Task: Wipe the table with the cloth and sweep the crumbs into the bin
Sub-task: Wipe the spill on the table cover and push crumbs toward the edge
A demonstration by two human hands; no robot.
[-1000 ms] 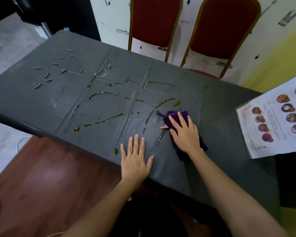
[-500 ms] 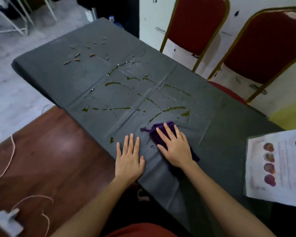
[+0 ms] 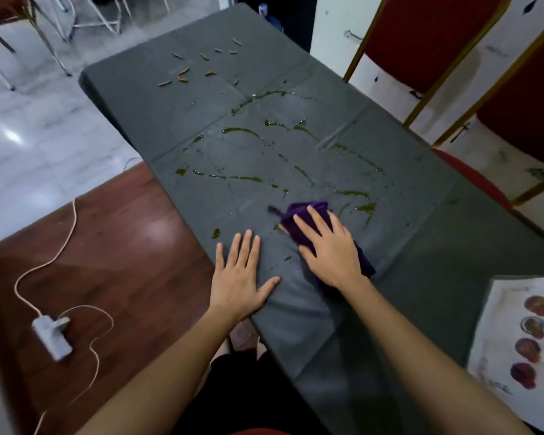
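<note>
A purple cloth lies on the dark grey table near its front edge. My right hand presses flat on the cloth and covers most of it. Just to the left, my left hand rests flat on the table edge with fingers spread, holding nothing. Green liquid streaks run across the middle of the table beyond the cloth. Several orange-brown crumbs lie scattered at the far left end. No bin is in view.
A laminated sheet with round pictures lies on the table's right end. Two red chairs with gold frames stand behind the table. On the brown floor at left lie a white adapter and its cord.
The view has swung so the table runs more diagonally. My right hand has slid the cloth left along the front edge, clearing streaks there. My left hand stays planted.
</note>
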